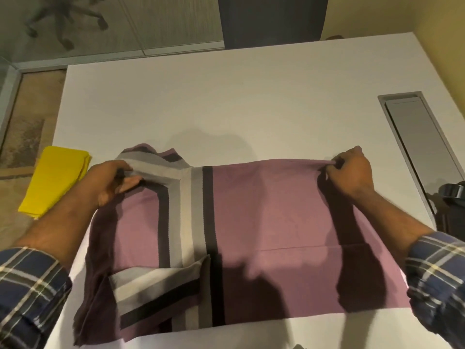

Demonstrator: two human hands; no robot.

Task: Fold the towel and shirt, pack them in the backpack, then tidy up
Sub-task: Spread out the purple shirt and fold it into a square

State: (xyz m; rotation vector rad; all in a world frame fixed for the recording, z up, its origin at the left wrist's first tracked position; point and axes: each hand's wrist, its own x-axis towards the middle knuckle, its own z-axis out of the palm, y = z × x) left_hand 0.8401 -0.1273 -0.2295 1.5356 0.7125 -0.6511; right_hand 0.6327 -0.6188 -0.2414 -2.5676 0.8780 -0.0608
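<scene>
- The white rectangular tabletop [226, 96] carries the mauve shirt with grey, white and dark stripes [264, 210], spread from the middle to the near edge.
- Your left hand [110, 182] pinches the shirt's striped far-left corner, fingers curled round the cloth.
- Your right hand [349, 170] pinches the shirt's far-right corner, lifting that edge taut.
- The folded yellow towel [54, 181] lies at the tabletop's left edge, just beside your left hand.

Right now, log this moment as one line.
step: folding shirt | left hand: grips striped end | right hand: pinches far edge | towel: folded, left
</scene>
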